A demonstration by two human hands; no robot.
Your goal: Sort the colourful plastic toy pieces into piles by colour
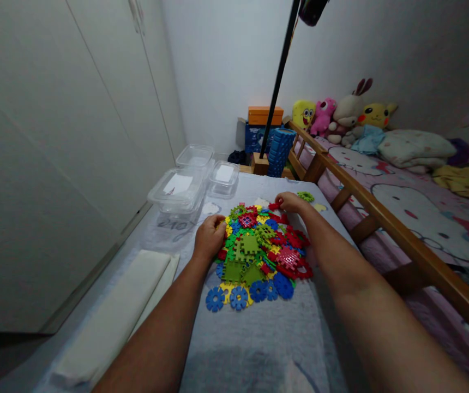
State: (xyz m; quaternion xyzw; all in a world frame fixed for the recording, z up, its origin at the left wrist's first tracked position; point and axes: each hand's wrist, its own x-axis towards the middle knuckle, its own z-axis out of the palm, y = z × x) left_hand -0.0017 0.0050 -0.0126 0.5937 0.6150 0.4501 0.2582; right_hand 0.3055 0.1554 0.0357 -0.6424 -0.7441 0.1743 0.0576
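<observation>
Folded cloth (124, 311): nearer than the left fingers, to their left.
Toy heap (248, 245): plastic pieces between both hands' fingers and nearer, blue wheels (247, 298) frontmost.
Left hand (210, 238): fingers curled at the heap's left edge; cannot tell if they grip anything.
Right hand (292, 202): fingertips pinched on a red piece (274, 207) at the heap's far edge.
Plastic tubs (181, 205): beyond the left fingers, mostly leftward.
</observation>
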